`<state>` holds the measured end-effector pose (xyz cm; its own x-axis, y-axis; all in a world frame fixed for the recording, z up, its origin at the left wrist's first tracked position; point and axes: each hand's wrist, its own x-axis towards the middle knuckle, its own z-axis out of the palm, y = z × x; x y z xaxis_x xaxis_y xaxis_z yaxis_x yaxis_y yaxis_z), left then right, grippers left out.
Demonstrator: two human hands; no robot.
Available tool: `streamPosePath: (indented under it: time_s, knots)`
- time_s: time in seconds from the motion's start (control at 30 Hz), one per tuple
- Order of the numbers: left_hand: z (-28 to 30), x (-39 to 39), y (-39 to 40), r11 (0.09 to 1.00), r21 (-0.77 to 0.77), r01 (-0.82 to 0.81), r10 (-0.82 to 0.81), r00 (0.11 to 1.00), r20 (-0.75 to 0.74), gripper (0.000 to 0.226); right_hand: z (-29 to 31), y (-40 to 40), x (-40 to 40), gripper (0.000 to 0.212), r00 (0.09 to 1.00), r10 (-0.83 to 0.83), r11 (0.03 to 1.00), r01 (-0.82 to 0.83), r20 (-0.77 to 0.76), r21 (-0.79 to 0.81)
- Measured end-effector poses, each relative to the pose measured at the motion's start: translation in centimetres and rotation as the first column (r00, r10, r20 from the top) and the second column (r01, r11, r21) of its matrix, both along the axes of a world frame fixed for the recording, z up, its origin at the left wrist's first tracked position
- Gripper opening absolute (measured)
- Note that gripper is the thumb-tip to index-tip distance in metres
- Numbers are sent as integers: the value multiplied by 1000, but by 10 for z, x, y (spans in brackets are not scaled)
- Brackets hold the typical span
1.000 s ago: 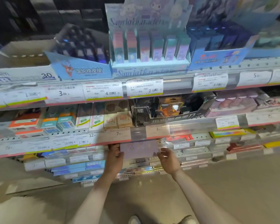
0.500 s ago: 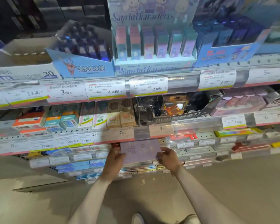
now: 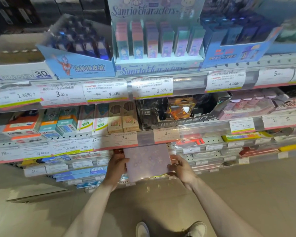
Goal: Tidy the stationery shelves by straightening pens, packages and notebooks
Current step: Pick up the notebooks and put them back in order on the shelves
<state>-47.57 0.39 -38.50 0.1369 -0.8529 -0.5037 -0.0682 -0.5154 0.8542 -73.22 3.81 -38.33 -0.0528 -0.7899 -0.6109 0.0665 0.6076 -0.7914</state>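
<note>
A flat lilac package (image 3: pixel 147 162) with a faint flower and star print is held out in front of the third shelf, its face turned up toward me. My left hand (image 3: pixel 117 165) grips its left edge and my right hand (image 3: pixel 179 166) grips its right edge. The package's far edge sits just under the shelf rail (image 3: pixel 144 139) with the 7.50 and 3.50 price tags. Flat packs fill the shelf behind it.
Above stand pencil boxes (image 3: pixel 116 119), a black display tray (image 3: pixel 183 113), a Sanrio eraser stand (image 3: pixel 158 41) and blue display boxes (image 3: pixel 79 64). Lower shelves hold blue notebooks (image 3: pixel 79 173) and red packs (image 3: pixel 190 141). Beige floor and my shoes (image 3: pixel 142 230) lie below.
The lilac package has come out from under the shelf rail toward me, both hands still on its edges. More of its face shows now.
</note>
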Motion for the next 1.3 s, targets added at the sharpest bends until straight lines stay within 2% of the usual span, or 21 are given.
streamPosePath:
  time_s: [0.13, 0.23, 0.4, 0.5, 0.63, 0.73, 0.83, 0.93, 1.03, 1.17, 1.3]
  knots:
    - [-3, -14, -1, 994, 6, 109, -109, 990, 90, 14, -13, 19, -11, 29, 1000, -12, 997, 11, 18, 80]
    - [-4, -23, -5, 993, -12, 114, -112, 990, 83, 6, -18, 27, -13, 24, 999, 4, 994, 0, -32, 110]
    - [-9, -21, -8, 991, -5, 134, -133, 983, 126, 15, -21, 27, -10, 19, 993, 71, 983, -54, -94, 173]
    - [-7, -20, -11, 990, -6, 139, -137, 980, 141, 15, -20, 15, -6, 14, 981, 93, 991, -75, -172, 110]
    - [-4, -20, -10, 994, 25, 110, -113, 984, 139, 15, -18, -18, 3, 22, 985, 31, 998, -22, -170, 53]
    - [-3, -21, -11, 990, 14, 137, -137, 970, 201, 13, -25, -38, 8, 27, 980, -20, 999, 27, -198, 34]
    - [1, -21, -11, 982, -38, 186, -170, 950, 262, 16, -28, -42, 9, 21, 971, -35, 999, 40, -236, 17]
    - [8, -21, -9, 971, -59, 231, -203, 932, 302, 12, -30, -43, 6, 16, 975, -59, 998, 60, -212, -3]
    - [11, -18, -8, 972, -86, 220, -187, 940, 285, 19, -22, -44, 2, 2, 983, -58, 998, 54, -174, -28]
    - [11, -18, 1, 984, -78, 161, -142, 967, 211, 9, -13, -36, -4, 16, 988, -58, 997, 51, -143, -53]
    - [6, -27, 16, 985, -57, 163, -154, 978, 142, 4, -9, -11, -17, 26, 973, -88, 995, 74, -215, -71]
